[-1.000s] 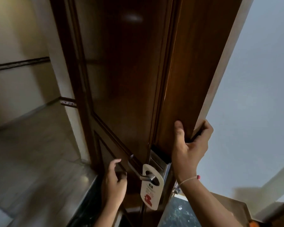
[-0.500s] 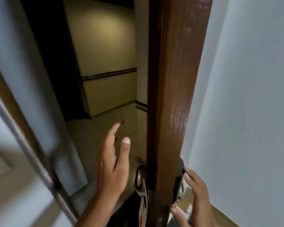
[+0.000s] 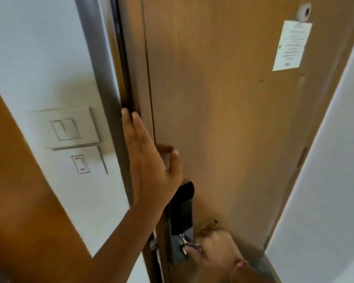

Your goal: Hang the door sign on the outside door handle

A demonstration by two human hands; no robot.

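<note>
The brown wooden door shows its inside face and stands almost closed against the frame. My left hand lies flat along the door's edge, fingers straight, thumb on the door face, holding nothing. Low down, my right hand is closed around the metal inside handle below the black lock plate. The outside handle is hidden behind the door. A thin white strip shows in the gap at the door's edge; I cannot tell whether it is the door sign.
Light switches and a smaller switch sit on the white wall left of the frame. A paper notice and a peephole are on the door. A white wall stands close on the right.
The door has swung from open to nearly closed, hiding the hung sign. My left hand went from free air onto the door's edge; my right hand closed on the inside handle.
</note>
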